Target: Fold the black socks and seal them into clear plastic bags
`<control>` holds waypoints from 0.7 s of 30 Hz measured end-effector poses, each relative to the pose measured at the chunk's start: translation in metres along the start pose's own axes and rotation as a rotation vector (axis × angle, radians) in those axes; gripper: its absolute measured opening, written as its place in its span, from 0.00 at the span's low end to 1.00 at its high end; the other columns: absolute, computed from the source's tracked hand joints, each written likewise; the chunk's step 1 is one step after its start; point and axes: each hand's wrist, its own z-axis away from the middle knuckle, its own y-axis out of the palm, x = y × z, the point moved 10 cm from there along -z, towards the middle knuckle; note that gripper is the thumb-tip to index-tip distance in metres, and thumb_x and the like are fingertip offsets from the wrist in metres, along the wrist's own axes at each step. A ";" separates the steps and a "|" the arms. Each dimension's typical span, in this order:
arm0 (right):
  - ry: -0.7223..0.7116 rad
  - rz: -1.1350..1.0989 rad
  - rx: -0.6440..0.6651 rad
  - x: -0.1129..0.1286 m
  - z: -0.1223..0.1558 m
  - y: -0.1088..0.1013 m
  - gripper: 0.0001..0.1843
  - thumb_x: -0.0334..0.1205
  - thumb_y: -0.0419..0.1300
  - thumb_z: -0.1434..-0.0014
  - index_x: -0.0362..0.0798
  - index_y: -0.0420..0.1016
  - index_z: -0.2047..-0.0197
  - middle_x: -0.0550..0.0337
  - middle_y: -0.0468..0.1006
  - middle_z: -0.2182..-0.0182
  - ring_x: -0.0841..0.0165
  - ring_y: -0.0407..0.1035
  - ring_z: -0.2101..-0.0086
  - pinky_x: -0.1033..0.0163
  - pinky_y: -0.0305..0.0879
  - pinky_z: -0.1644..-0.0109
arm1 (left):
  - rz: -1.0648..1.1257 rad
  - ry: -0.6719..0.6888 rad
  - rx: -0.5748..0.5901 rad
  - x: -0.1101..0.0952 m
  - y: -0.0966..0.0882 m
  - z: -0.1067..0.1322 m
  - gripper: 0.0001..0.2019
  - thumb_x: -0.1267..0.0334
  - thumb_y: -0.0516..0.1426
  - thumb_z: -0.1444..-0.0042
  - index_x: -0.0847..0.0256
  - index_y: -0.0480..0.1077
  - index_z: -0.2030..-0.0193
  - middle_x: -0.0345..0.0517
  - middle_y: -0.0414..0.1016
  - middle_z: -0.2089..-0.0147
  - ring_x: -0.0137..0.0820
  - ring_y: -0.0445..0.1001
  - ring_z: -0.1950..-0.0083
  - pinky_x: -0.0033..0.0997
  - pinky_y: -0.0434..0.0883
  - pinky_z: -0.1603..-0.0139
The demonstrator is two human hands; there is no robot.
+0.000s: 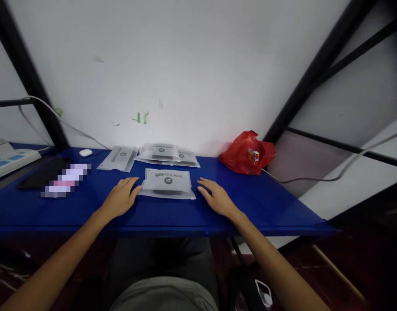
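Between my two hands a frosted zip pouch [168, 181] with a printed logo lies flat on the blue desk [172, 216]; something dark shows faintly inside it. My left hand [122, 196] rests on the desk at the pouch's left edge, fingers stretched out and holding nothing; whether the thumb touches the pouch I cannot tell. To the right, a small gap from the pouch, my right hand [218, 198] lies with its fingers extended. Behind them, against the wall, are a single similar pouch [118, 158] and a small overlapping pile of pouches [159, 152].
A crumpled red plastic bag [245, 153] stands at the back right. On the left are a white earbud case [85, 152], a dark tablet [39, 173], a blurred-out phone-like item [65, 181] and a white power strip [15, 163]. Black metal posts [33, 77] frame the desk.
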 end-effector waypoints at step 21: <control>0.136 -0.070 0.005 0.012 -0.013 0.023 0.12 0.44 0.57 0.43 0.47 0.77 0.73 0.46 0.75 0.51 0.57 0.68 0.50 0.48 0.62 0.46 | 0.013 -0.072 -0.079 0.002 0.005 -0.023 0.16 0.57 0.49 0.43 0.59 0.75 0.72 0.49 0.77 0.65 0.38 0.74 0.62 0.35 0.68 0.59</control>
